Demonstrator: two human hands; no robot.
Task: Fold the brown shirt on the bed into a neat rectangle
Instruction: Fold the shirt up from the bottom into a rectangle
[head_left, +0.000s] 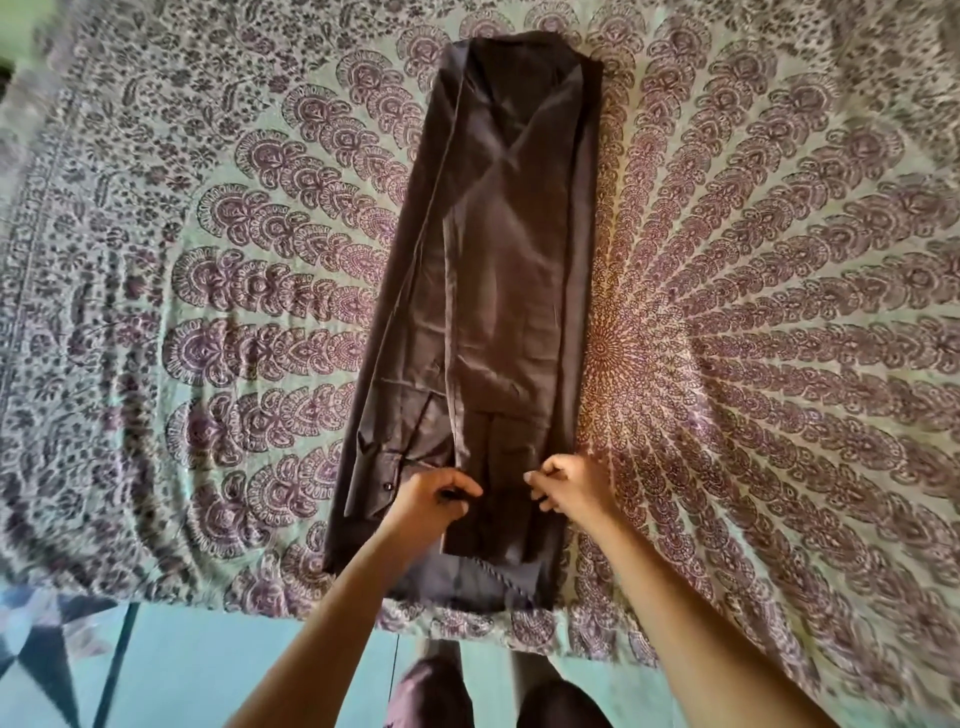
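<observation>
- Both of my hands were low over the near end of the brown shirt (498, 291), side by side and a little apart, with my forearms reaching in from the bottom of the view.
- My left hand (434, 501) had its fingers curled, thumb and fingertips pinched on a dark bit of cloth near the shirt's middle line.
- My right hand (569, 486) sat over the shirt's right part with its fingers curled in toward the palm; I could not tell whether it had any cloth in it.
- The shirt lay flat on the bed (779, 519) as one long narrow strip, both sides folded in over the middle, running straight away from me.
- Its collar (519, 57) was at the far end and its hem (467, 577) at the near end, just short of the bed's edge.
- A sleeve lay folded down the left side, its cuff (382, 483) with a small dark button just left of my left hand.
- The strip sat about mid-way across the bedspread (234, 322), pale green with purple paisley rings whose centre showed just right of the shirt.
- Below the bed's edge were a blue-green floor (218, 665) and my legs (431, 691).
</observation>
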